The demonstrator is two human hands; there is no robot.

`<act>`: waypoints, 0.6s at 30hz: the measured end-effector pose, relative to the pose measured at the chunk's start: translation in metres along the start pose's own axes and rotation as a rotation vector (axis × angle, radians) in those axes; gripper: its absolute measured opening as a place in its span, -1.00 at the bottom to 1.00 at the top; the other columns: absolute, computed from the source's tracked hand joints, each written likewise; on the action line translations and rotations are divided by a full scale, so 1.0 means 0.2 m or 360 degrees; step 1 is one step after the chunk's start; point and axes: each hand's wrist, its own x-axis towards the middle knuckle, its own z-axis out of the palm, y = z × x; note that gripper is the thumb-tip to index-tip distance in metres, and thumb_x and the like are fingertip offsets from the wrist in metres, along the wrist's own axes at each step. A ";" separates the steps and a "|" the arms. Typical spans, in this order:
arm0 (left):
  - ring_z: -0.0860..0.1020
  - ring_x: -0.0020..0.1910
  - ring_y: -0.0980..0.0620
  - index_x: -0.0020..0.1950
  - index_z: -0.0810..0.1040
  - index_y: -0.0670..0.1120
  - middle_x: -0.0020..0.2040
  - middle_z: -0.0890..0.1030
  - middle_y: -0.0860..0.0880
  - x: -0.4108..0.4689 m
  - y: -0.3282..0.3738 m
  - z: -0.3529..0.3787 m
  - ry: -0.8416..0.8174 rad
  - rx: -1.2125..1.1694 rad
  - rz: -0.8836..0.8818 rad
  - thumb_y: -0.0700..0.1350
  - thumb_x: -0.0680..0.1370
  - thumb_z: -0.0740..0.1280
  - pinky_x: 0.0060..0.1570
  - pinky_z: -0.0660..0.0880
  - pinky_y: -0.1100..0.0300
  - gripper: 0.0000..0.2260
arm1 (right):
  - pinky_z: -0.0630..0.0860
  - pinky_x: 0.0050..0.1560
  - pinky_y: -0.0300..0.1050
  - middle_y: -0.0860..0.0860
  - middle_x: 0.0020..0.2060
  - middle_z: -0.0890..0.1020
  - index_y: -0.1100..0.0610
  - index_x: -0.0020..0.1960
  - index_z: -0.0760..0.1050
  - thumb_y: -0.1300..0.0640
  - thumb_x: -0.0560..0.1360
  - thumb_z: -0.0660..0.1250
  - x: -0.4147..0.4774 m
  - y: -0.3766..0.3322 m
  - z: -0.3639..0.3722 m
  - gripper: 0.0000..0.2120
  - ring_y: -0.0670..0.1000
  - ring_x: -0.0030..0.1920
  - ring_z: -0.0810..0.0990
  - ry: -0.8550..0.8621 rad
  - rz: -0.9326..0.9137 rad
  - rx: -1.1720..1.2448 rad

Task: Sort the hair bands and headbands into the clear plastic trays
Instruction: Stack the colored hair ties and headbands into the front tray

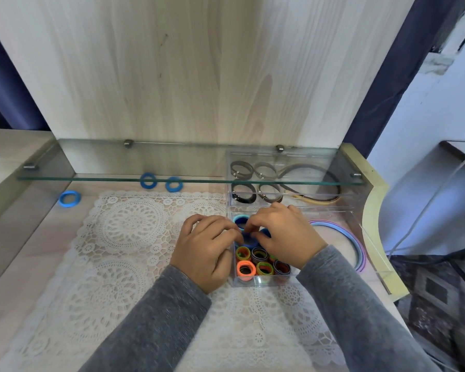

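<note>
Both hands meet over a small clear tray (261, 281) at centre right. My left hand (207, 248) and my right hand (285, 232) pinch a dark blue hair band (249, 240) between their fingertips above the tray's far part. A light blue band (240, 219) stands just behind it. Several rolled bands, orange (245, 270), green and dark, fill the tray's near part. Three loose blue bands lie on the table at the back: one far left (69, 198), two side by side (147, 181) (173, 184).
A larger clear tray (357, 210) behind and to the right holds dark bands and thin headbands (317, 200); pastel headbands (359, 245) curve beside it. A glass shelf (91, 178) overhangs the back of the table. A lace mat (124, 237) covers the tabletop.
</note>
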 end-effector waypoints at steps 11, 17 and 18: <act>0.57 -0.01 0.06 -0.23 0.60 0.00 -0.08 0.62 0.14 -0.01 -0.01 0.01 0.0234 0.0089 -0.0039 -0.23 0.35 0.17 0.05 0.32 0.04 -0.76 | 0.35 -0.02 -0.04 -0.16 -0.08 0.59 -0.11 -0.01 0.61 0.01 0.50 0.32 -0.05 0.00 0.00 -0.88 -0.06 -0.04 0.43 0.0092 -0.0107 0.0213; 0.57 -0.02 0.07 -0.24 0.60 0.00 -0.08 0.61 0.15 0.00 -0.01 0.01 0.0242 0.0101 -0.0034 -0.23 0.35 0.17 0.06 0.31 0.06 -0.76 | 0.21 -0.04 -0.11 -0.16 -0.01 0.54 -0.14 0.00 0.59 -0.05 0.51 0.29 -0.05 -0.03 -0.01 -0.87 -0.06 0.03 0.38 0.0003 -0.0124 0.0142; 0.57 -0.02 0.07 -0.24 0.60 0.00 -0.08 0.61 0.15 0.00 -0.01 0.01 0.0244 0.0100 -0.0036 -0.23 0.35 0.17 0.06 0.32 0.06 -0.76 | 0.21 -0.04 -0.11 -0.16 -0.01 0.53 -0.15 0.01 0.59 -0.05 0.51 0.29 -0.05 -0.03 0.00 -0.87 -0.06 0.04 0.38 -0.0003 -0.0127 0.0134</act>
